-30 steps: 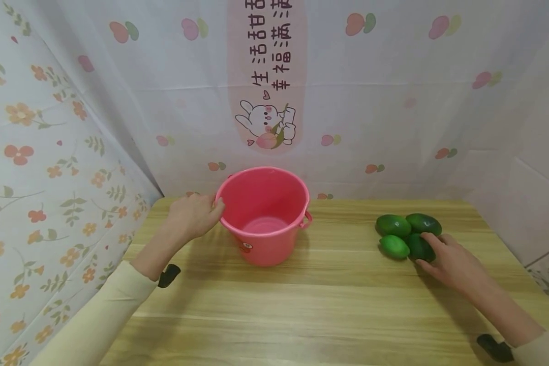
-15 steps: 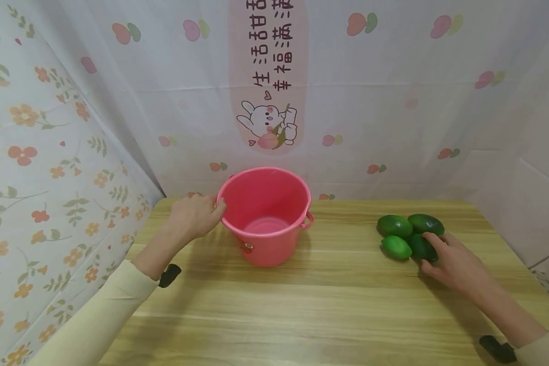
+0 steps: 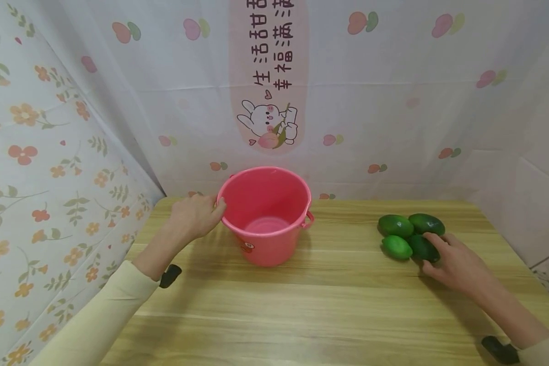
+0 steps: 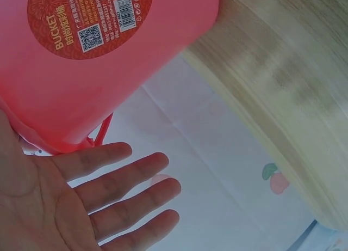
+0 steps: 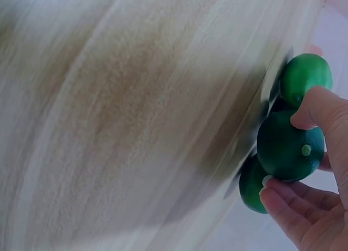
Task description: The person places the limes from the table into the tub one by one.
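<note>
My right hand [image 3: 459,263], half-curled, pinches the dark green fruit [image 3: 423,248] at its ten o'clock; my left hand [image 3: 194,215], straight-fingered, touches the pink bucket [image 3: 272,249] at three o'clock.

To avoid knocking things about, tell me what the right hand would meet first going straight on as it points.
The dark green fruit that the right hand grips comes first. Beyond it, one of the neighbouring green fruits is likely next; depth makes which one unclear.
</note>
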### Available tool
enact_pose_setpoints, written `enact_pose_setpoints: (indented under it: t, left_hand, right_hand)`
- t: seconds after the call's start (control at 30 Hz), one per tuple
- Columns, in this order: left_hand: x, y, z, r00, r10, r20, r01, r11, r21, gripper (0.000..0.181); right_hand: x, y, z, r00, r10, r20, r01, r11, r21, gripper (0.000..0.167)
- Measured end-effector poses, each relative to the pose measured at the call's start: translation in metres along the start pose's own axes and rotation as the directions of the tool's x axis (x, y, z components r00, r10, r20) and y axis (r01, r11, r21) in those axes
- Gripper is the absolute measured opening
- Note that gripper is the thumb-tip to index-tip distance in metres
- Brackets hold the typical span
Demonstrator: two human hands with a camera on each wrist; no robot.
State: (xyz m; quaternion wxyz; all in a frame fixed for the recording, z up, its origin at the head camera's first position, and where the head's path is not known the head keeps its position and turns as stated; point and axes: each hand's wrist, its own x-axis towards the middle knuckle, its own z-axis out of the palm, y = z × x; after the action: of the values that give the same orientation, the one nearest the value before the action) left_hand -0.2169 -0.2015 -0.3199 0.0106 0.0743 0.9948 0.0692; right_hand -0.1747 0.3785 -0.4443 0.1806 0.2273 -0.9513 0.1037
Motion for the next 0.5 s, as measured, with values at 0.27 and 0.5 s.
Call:
enact_pose_setpoints:
  t: [0.27,0.5]
  left_hand:
    - [0.0,0.0,0.002,1.0,0.004,-0.028,-0.004,1.0,-0.007,0.043]
    - [0.0,-0.001,0.003,1.0,0.002,-0.015,-0.002,1.0,-0.02,0.043]
  right_hand:
    - [-0.002,-0.001,-0.007,1.0,0.01,0.006,-0.01,1.0,0.007,0.068]
    - [-0.004,-0.002,-0.017,0.999,0.033,-0.008,-0.033,0.999,0.027,0.069]
